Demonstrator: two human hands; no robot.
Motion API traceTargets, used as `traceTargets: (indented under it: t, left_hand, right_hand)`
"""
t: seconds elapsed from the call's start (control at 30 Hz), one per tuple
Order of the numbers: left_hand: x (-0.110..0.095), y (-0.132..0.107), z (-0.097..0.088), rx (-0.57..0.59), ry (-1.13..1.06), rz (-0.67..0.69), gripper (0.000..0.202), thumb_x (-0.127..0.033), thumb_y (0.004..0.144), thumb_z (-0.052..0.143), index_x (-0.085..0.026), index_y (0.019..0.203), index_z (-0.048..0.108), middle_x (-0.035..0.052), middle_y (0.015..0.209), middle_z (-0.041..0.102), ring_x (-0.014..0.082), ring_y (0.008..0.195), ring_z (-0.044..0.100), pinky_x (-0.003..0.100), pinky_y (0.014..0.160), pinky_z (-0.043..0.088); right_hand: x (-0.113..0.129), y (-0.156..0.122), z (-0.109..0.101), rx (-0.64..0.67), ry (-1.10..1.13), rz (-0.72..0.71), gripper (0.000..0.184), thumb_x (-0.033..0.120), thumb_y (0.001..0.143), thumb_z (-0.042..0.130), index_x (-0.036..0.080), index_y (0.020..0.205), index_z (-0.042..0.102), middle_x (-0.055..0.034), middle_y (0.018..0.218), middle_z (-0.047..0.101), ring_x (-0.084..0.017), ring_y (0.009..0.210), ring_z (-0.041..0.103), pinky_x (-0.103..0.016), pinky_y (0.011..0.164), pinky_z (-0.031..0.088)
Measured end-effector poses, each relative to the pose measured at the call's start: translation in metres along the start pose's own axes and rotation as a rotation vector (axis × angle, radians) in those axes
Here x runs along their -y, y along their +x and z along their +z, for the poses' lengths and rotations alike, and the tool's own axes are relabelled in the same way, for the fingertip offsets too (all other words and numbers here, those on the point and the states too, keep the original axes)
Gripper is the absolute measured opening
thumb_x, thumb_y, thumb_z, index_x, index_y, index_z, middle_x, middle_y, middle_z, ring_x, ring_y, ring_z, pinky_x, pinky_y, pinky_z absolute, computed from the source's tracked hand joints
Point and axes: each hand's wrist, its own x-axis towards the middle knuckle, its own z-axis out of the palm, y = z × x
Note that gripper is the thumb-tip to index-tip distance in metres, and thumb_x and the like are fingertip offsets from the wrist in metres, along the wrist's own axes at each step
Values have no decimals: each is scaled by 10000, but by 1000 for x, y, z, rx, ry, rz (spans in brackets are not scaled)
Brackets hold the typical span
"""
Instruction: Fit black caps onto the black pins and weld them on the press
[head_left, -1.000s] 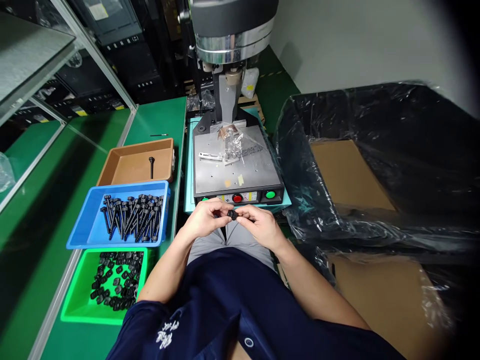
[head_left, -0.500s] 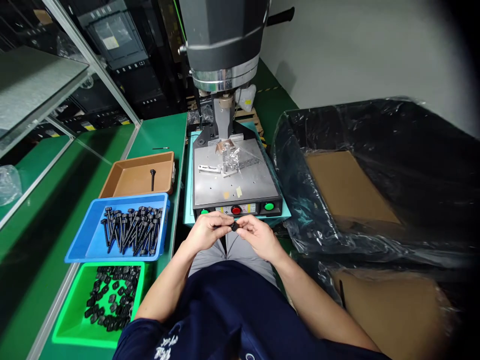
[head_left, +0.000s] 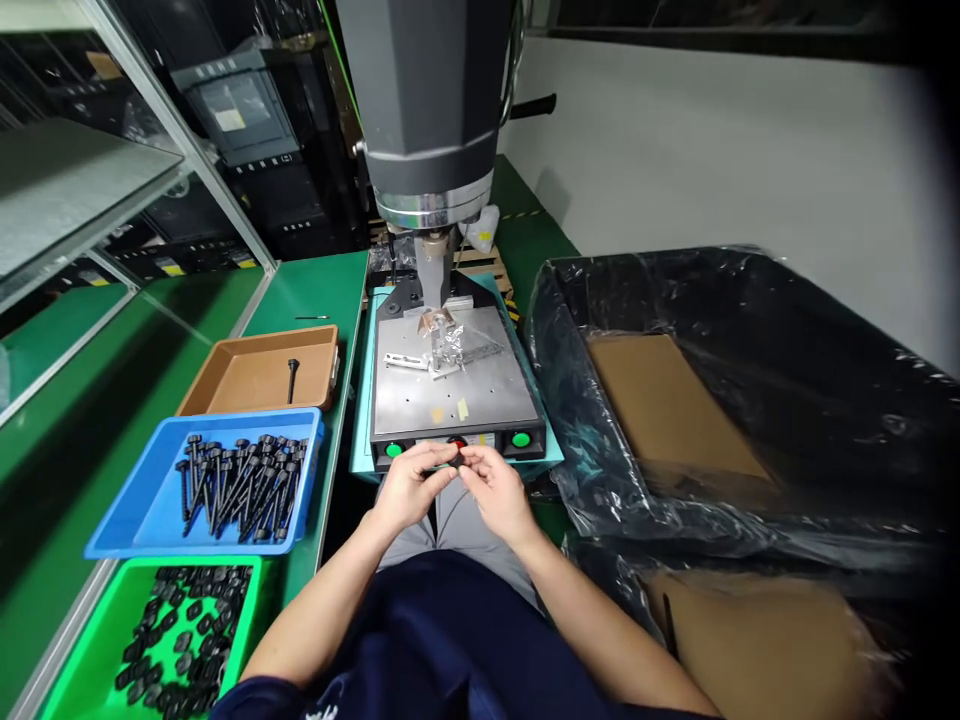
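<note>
My left hand (head_left: pixel 414 487) and my right hand (head_left: pixel 496 492) meet in front of the press. Between their fingertips is a small black plastic cap (head_left: pixel 456 459), pinched from both sides and mostly covered by the fingers. It resembles the black caps (head_left: pixel 184 640) in the green bin (head_left: pixel 82 640) at lower left. Just beyond my hands is the press's metal base plate (head_left: pixel 457 395), carrying a fixture (head_left: pixel 439 350) partly wrapped in clear plastic beneath the press head. Green buttons (head_left: pixel 521 440) flank a red button on its front panel, which my fingers partly cover.
On the green bench, a blue tray (head_left: pixel 127 510) holds several black long-stemmed bolts (head_left: pixel 240 485). Behind it, a brown tray (head_left: pixel 217 375) contains a single bolt (head_left: pixel 292 380). To the right stand boxes lined with black plastic (head_left: pixel 559 350), with cardboard (head_left: pixel 667 400) inside.
The camera has tilted up, so the whole scene sits lower and a little to the left. Both hands keep hold of the black cap, their fingers slightly shifted around it.
</note>
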Motion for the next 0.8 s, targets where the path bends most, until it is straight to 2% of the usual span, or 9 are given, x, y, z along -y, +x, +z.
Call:
traceTargets:
  t: [0.17, 0.33, 0.43, 0.5, 0.57, 0.63, 0.73, 0.8]
  left_hand:
    - [5, 5, 10, -85, -20, 8, 283, -361, 897, 633, -220, 1123, 728, 97, 1141, 707, 219, 1086, 658, 406, 989, 523]
    - [7, 9, 18, -83, 10, 56, 339, -337, 948, 547, -237, 1254, 653, 105, 1297, 626, 213, 1222, 577, 439, 1084, 447]
    - [15, 17, 17, -76, 49, 50, 388, -352, 936, 560, -242, 1305, 610, 119, 1378, 554, 226, 1290, 518, 456, 1099, 424]
    - [21, 28, 8, -129, 63, 27, 401, -374, 912, 593, -234, 1287, 616, 131, 1393, 534, 244, 1305, 502, 461, 1074, 437]
    - [26, 46, -7, -230, 55, -5, 374, -391, 887, 617, -215, 1216, 649, 141, 1377, 541, 257, 1293, 510, 446, 1029, 465]
    - [28, 70, -26, -321, 40, -31, 318, -396, 872, 623, -198, 1113, 684, 148, 1371, 538, 263, 1286, 514, 425, 1000, 475]
    - [25, 108, -54, -342, 52, -55, 266, -391, 827, 666, -198, 1004, 712, 151, 1415, 494, 280, 1372, 426, 409, 1021, 446]
    - [21, 130, -68, -273, 60, -80, 271, -381, 769, 726, -204, 975, 726, 147, 1417, 497, 290, 1409, 375, 406, 1047, 416]
  right_hand:
    - [0, 10, 4, -5, 153, 114, 437, 348, 823, 640, 203, 1234, 608, -32, 858, 631, -123, 599, 555, -252, 504, 467]
    - [1, 22, 6, -4, 224, 155, 503, 373, 806, 678, 202, 1273, 604, -26, 835, 624, -114, 577, 522, -248, 488, 441]
    - [-3, 35, 5, 48, 369, 248, 572, 373, 765, 732, 214, 1289, 568, -6, 799, 623, -88, 524, 476, -207, 429, 361]
    - [-10, 48, 1, 7, 473, 326, 605, 384, 707, 790, 215, 1242, 562, 14, 767, 620, -59, 469, 421, -171, 388, 272]
    - [-18, 64, -8, -111, 552, 397, 569, 418, 634, 841, 203, 1096, 587, 42, 694, 590, -37, 421, 367, -147, 367, 195]
    - [-26, 79, -19, -227, 603, 442, 531, 450, 578, 869, 199, 947, 583, 29, 709, 610, -40, 424, 411, -138, 358, 172]
    - [-33, 98, -37, -247, 626, 407, 521, 475, 562, 875, 212, 899, 578, -60, 970, 684, -147, 665, 652, -136, 363, 211]
    - [-35, 108, -46, -205, 609, 341, 520, 505, 583, 858, 225, 925, 583, -91, 1108, 669, -237, 903, 697, -138, 381, 241]
